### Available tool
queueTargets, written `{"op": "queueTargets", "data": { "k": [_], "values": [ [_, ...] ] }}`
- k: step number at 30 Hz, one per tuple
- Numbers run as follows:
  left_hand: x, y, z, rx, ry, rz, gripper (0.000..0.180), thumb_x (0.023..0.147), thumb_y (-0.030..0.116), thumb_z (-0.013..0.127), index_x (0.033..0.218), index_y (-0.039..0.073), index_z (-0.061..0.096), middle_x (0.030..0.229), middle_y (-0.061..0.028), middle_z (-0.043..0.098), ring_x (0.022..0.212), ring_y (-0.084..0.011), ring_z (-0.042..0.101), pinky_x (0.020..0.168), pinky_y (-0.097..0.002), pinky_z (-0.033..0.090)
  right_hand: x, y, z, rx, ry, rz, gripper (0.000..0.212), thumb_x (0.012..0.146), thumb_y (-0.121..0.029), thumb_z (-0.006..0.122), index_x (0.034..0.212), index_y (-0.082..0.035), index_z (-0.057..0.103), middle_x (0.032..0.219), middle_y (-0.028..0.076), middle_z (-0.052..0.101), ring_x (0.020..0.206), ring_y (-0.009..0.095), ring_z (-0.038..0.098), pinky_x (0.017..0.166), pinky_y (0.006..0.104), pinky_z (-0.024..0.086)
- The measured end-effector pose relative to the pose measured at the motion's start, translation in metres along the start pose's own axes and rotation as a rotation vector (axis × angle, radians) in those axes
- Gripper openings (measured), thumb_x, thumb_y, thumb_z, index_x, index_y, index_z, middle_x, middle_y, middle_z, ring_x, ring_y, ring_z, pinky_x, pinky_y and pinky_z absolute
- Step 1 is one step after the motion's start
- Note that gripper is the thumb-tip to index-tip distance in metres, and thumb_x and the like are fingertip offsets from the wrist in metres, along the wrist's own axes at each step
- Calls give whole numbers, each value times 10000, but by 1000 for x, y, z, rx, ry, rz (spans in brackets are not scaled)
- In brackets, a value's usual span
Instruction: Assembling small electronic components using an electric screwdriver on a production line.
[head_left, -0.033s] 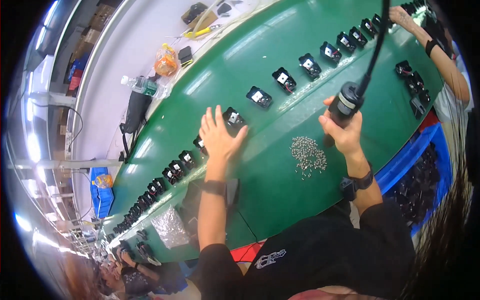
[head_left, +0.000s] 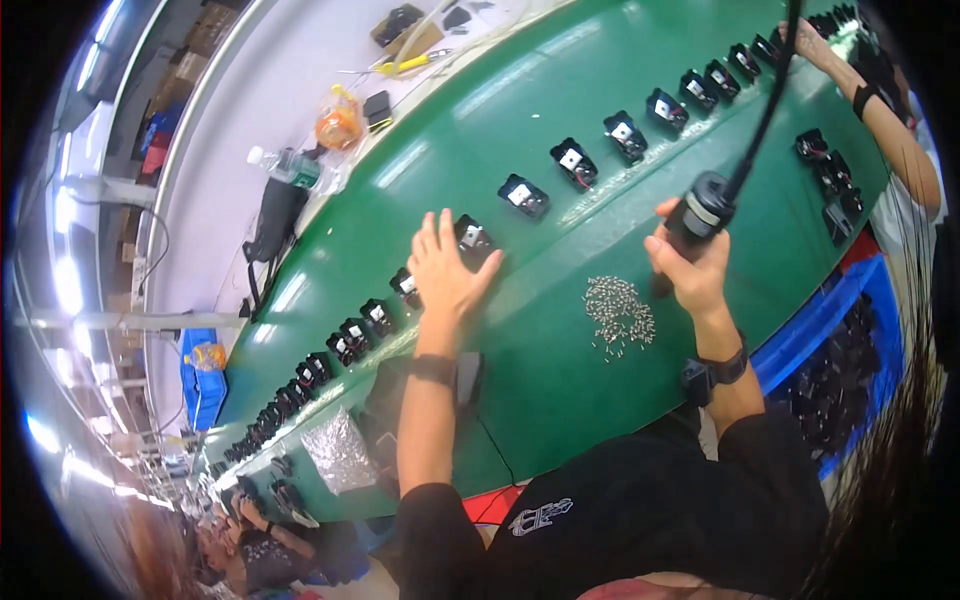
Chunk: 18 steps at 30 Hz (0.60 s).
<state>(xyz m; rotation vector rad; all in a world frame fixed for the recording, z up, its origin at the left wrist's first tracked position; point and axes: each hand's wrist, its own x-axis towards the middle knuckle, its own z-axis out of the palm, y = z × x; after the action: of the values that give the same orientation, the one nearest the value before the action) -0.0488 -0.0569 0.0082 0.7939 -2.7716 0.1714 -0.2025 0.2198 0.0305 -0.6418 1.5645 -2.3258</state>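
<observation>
My left hand (head_left: 447, 283) hovers over the green work surface (head_left: 545, 385) with its fingers spread. A black casing with a white square label (head_left: 474, 236) sits between its thumb and forefinger; whether they touch it I cannot tell. My right hand (head_left: 700, 276) is wrapped round a black electric screwdriver (head_left: 706, 206), whose cord runs upward. The screwdriver's tip is hidden from me. To the left of that hand lies a loose pile of small silver screws (head_left: 614, 308). Another casing (head_left: 523, 196) stands just beyond the one at my left hand.
Similar casings line the surface in a long diagonal row, several (head_left: 625, 136) toward the far right. A co-worker's hand (head_left: 808, 45) reaches in there. The blue bin (head_left: 768, 362) at right holds black parts. A silver bag (head_left: 340, 452) lies left; a bottle (head_left: 285, 166) lies across at upper left.
The whole view has shifted slightly. Both hands keep the same pose, the left spread by the casing and the right round the screwdriver.
</observation>
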Motion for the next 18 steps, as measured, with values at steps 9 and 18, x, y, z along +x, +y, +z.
{"op": "queueTargets", "data": {
  "k": [9, 18],
  "values": [
    [6, 1, 19, -54, 44, 11, 803, 719, 604, 672, 1245, 25, 489, 1076, -116, 586, 996, -289, 531, 830, -398, 389, -3, -3, -8, -33, -29, -60, 318, 772, 40, 671, 1069, 38, 559, 659, -3, 566, 530, 38, 480, 494, 201, 371],
    [-57, 75, -11, -230, 89, 219, 811, 668, 527, 737, 1237, 5, 488, 999, -131, 571, 922, -298, 534, 826, -404, 378, -4, -2, -10, -21, -32, -91, 337, 738, 49, 664, 1055, 32, 554, 647, 15, 554, 537, 63, 490, 510, 213, 381]
  ]
}}
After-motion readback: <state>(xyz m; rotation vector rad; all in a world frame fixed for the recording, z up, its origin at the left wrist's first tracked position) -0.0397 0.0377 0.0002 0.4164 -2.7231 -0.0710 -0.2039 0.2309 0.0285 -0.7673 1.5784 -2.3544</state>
